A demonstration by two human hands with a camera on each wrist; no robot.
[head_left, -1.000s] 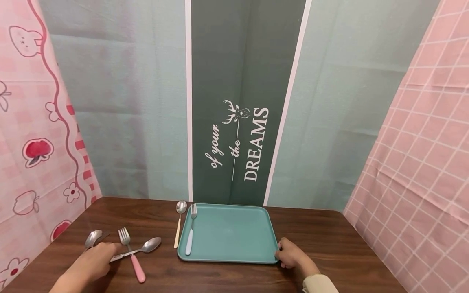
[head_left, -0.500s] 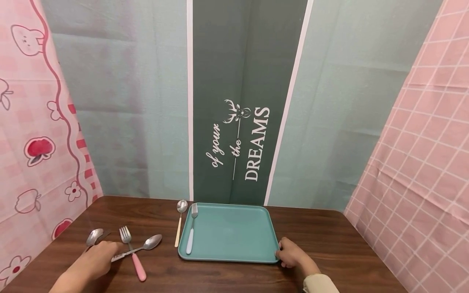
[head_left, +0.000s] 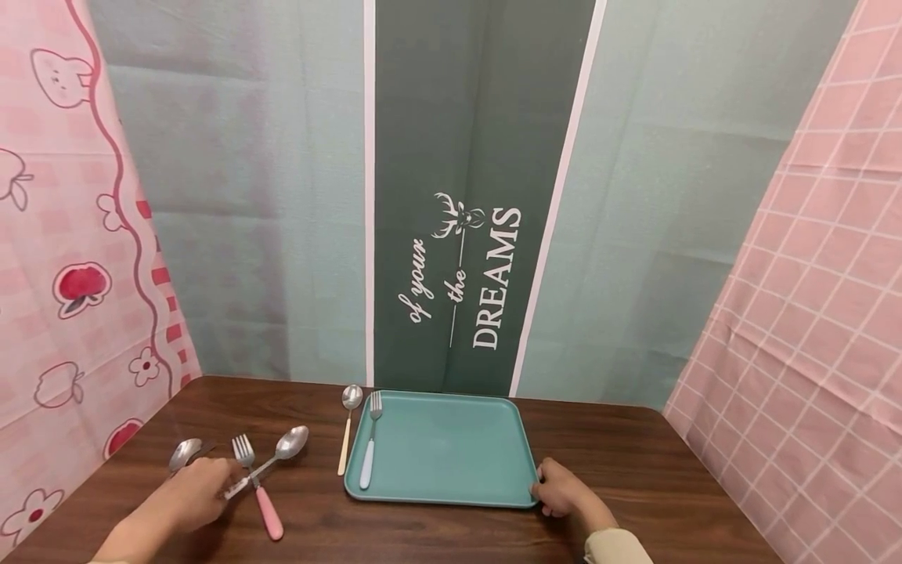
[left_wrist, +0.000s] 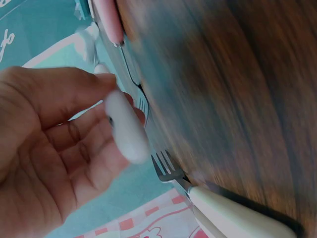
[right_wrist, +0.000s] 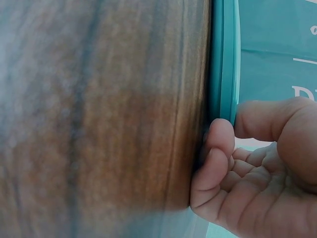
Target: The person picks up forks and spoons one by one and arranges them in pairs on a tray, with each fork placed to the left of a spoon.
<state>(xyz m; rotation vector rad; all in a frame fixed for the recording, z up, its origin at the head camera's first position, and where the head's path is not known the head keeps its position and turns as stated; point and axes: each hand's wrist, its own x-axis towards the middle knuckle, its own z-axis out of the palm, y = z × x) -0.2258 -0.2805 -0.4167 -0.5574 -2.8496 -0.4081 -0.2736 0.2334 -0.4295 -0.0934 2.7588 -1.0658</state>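
Left hand [head_left: 200, 492]: we see its thumb and fingers pinching the handle of the white-handled spoon.
White-handled spoon [head_left: 285, 449]: on the left part of the desk [head_left: 437, 540], aslant across the pink-handled fork, bowl pointing away and to the right; we cannot tell whether the two touch.
Pink-handled fork [head_left: 267, 511]: on the desk just beside the left hand, prongs facing away from us.
Second spoon [head_left: 186, 451]: its bowl shows beyond the left hand, which hides the rest.
Cream-handled fork [left_wrist: 228, 210]: on the desk, near the pinched handle in the left wrist view.
Right hand [head_left: 561, 487]: we find thumb and fingers gripping the near right corner of the tray [head_left: 451, 450].
Tray: flat on the desk, teal, a pale-handled fork [head_left: 367, 464] lying along its left side.
Yellow-handled spoon [head_left: 345, 448]: on the desk, just left of the tray.
Back cloth [head_left: 486, 94]: we read "DREAMS" sideways.
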